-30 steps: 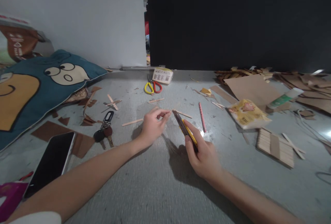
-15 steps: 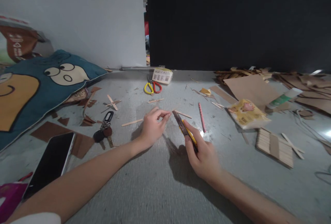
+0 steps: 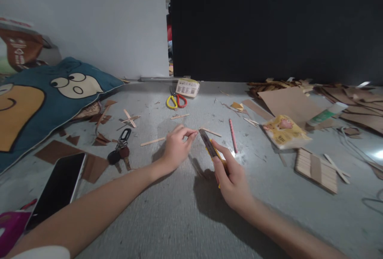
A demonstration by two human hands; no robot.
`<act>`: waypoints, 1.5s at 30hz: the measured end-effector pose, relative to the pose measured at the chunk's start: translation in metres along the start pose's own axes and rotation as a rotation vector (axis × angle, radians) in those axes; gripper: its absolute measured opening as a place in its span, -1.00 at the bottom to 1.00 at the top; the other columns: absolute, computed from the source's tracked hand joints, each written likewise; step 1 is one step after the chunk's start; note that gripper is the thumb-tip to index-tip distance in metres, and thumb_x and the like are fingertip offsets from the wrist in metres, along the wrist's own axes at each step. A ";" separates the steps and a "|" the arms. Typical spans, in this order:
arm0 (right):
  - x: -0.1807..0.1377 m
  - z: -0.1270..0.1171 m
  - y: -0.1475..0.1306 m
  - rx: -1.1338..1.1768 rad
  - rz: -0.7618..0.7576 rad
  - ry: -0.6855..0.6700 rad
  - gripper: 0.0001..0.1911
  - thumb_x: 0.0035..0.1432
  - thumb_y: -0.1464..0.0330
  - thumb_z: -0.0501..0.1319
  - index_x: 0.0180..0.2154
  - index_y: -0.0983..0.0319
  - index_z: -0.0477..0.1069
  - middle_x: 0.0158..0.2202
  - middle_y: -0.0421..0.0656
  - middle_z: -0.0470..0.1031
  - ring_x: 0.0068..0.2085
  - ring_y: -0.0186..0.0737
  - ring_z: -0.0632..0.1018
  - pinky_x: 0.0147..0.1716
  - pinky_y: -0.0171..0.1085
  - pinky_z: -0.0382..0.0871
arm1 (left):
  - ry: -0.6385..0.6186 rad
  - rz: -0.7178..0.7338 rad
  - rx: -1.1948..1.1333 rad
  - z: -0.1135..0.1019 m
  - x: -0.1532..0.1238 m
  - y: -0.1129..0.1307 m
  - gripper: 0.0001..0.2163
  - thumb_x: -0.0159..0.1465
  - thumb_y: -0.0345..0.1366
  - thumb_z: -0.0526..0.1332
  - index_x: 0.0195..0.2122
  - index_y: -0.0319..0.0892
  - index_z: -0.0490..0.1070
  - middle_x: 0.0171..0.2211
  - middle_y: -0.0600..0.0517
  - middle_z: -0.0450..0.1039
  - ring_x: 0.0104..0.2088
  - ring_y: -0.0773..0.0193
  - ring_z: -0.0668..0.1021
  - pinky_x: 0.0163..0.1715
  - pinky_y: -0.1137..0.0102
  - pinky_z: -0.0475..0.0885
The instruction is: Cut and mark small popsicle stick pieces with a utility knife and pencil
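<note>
My right hand point(image 3: 235, 181) grips a yellow utility knife point(image 3: 211, 146), its dark blade pointing up and to the left. The blade tip is close to a short wooden craft stick point(image 3: 211, 132) lying on the grey table; whether they touch I cannot tell. Just left of the tip, my left hand point(image 3: 177, 147) is closed in a pinch, thumb against forefinger. Whatever lies between those fingertips is too small to make out. Another craft stick point(image 3: 152, 142) lies beside my left hand, its right end close to the knuckles. A pink striped pencil-like stick point(image 3: 233, 135) lies right of the knife.
Scissors point(image 3: 176, 101) and a small packet point(image 3: 187, 87) lie at the back. Keys point(image 3: 121, 152), a phone point(image 3: 56, 189) and a blue cushion point(image 3: 60, 95) are on the left. Bundled craft sticks point(image 3: 316, 170), a yellow packet point(image 3: 284, 131), a glue stick point(image 3: 327, 114) and cardboard point(image 3: 291, 101) occupy the right.
My right hand has turned slightly on the knife, and yellow handle now shows below the hand. The blade tip has shifted barely. My left hand keeps its pinch in place.
</note>
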State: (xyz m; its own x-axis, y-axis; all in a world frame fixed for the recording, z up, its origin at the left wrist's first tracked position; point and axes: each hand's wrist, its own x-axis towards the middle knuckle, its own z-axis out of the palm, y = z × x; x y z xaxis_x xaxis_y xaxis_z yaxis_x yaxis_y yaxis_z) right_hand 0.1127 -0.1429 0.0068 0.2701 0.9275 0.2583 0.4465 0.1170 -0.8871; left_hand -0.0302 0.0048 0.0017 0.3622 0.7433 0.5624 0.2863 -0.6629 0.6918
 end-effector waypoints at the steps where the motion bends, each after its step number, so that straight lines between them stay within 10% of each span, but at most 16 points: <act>1: -0.001 0.001 0.000 0.035 0.018 0.003 -0.47 0.49 0.16 0.00 0.31 0.28 0.35 -0.62 -0.42 0.15 -0.65 -0.34 0.25 -0.65 -0.38 0.12 | -0.002 0.002 0.001 0.000 0.000 0.000 -0.80 0.46 -0.21 0.25 -0.26 -0.12 0.62 -0.35 -0.01 0.57 -0.30 0.21 0.57 -0.20 0.33 0.46; 11: -0.002 0.006 -0.005 0.283 0.154 -0.001 -0.46 0.47 0.07 0.05 0.31 0.20 0.31 -0.59 -0.38 0.25 -0.62 -0.32 0.30 -0.65 -0.37 0.16 | 0.015 -0.026 -0.048 0.001 0.000 0.003 -0.82 0.43 -0.25 0.27 -0.30 -0.13 0.62 -0.37 0.00 0.60 -0.32 0.22 0.57 -0.24 0.34 0.44; 21: 0.006 0.007 -0.003 0.358 0.227 0.002 -0.39 0.40 0.03 0.10 0.30 0.23 0.33 -0.63 -0.40 0.22 -0.63 -0.32 0.26 -0.63 -0.35 0.09 | -0.137 -0.406 -0.426 0.005 0.010 -0.006 -0.69 0.25 -0.02 0.38 -0.29 -0.20 0.66 -0.33 -0.05 0.65 -0.34 0.22 0.56 -0.29 0.35 0.43; 38: 0.021 -0.010 -0.002 0.872 0.557 -0.060 -0.34 0.14 0.11 0.38 0.21 0.24 0.44 -0.71 -0.44 0.17 -0.69 -0.39 0.16 -0.62 -0.32 -0.08 | -0.076 -0.196 -0.127 0.001 0.008 -0.003 -0.87 0.33 -0.30 0.32 -0.32 -0.13 0.67 -0.36 -0.02 0.63 -0.33 0.20 0.59 -0.25 0.34 0.46; 45: 0.018 -0.008 0.001 0.833 0.460 -0.049 -0.39 0.20 0.10 0.36 0.21 0.24 0.46 -0.70 -0.42 0.19 -0.67 -0.38 0.17 -0.61 -0.31 -0.03 | -0.060 -0.236 -0.174 0.004 0.006 -0.008 -0.84 0.33 -0.22 0.31 -0.28 -0.14 0.67 -0.33 -0.04 0.65 -0.34 0.21 0.58 -0.27 0.35 0.45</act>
State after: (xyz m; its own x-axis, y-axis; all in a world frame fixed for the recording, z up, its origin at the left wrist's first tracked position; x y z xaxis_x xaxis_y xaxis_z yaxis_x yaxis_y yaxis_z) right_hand 0.1252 -0.1293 0.0137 0.2232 0.9573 -0.1840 -0.4509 -0.0659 -0.8901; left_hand -0.0265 0.0140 -0.0020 0.3571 0.8651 0.3523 0.2143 -0.4430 0.8705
